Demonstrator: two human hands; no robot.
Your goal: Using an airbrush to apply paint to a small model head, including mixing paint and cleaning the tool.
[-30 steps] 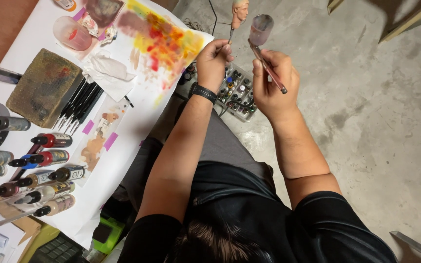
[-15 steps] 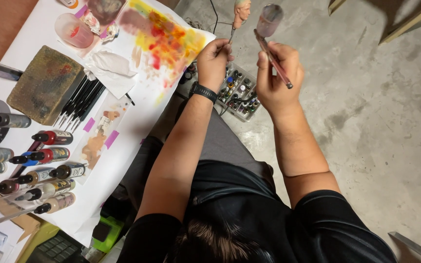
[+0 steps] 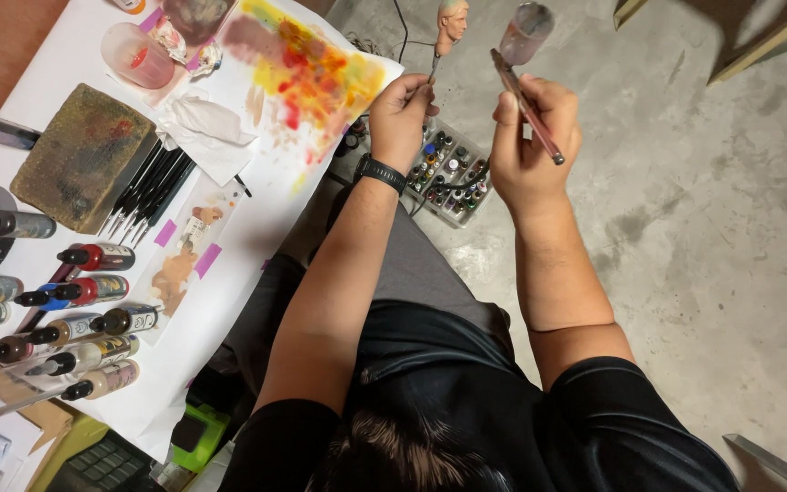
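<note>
above the tray of paint bottles [image 3: 453, 173], left hand [image 3: 403, 114] pinches a stick bearing a miniature head [image 3: 452, 22]; right hand [image 3: 528, 141] clenches a paintbrush [image 3: 527, 107].

Small figure head [image 3: 452, 22] upright on stick, slim brush [image 3: 528, 107] slanted

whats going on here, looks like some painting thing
A person sits beside a white table strewn with dropper paint bottles and brushes. Their left hand holds a small model head up on a stick, while the right hand holds an airbrush close to it. A tray of small bottles sits on the floor below.
</note>
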